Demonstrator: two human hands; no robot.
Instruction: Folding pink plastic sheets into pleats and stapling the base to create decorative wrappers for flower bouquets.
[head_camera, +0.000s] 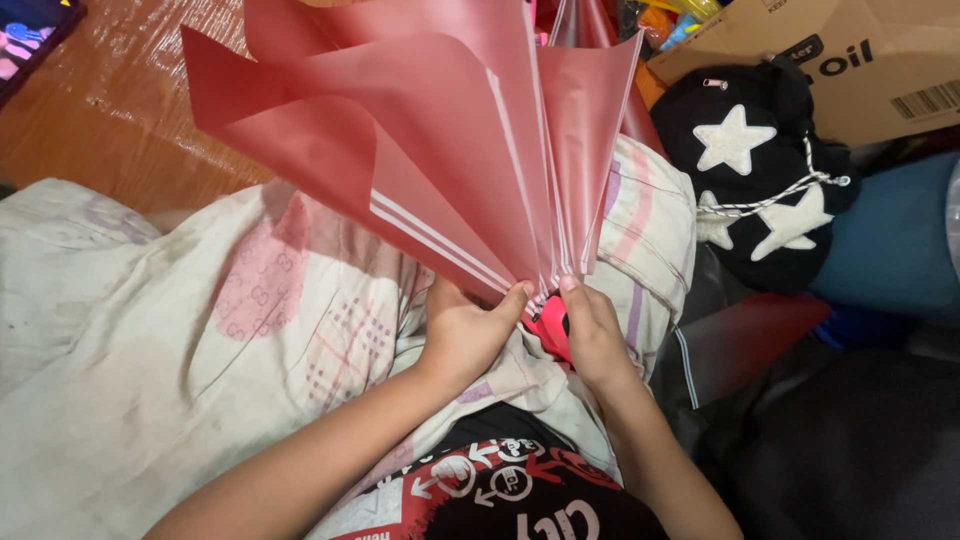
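Several sheets of red translucent wrapping paper (420, 130) with white stripes fan upward from a gathered point in front of me. My left hand (465, 335) pinches the gathered base from the left, thumb pressed against the sheets. From the right, my right hand (592, 335) pinches the same base, and a bright pink object (550, 325) shows between the two hands, mostly hidden.
A pale patterned blanket (170, 340) covers my lap. A black bag with white stars (760, 170) lies at the right, a cardboard box (860, 50) behind it. A brown wooden surface (110, 100) is at the upper left. Another red sheet (740, 340) lies at the right.
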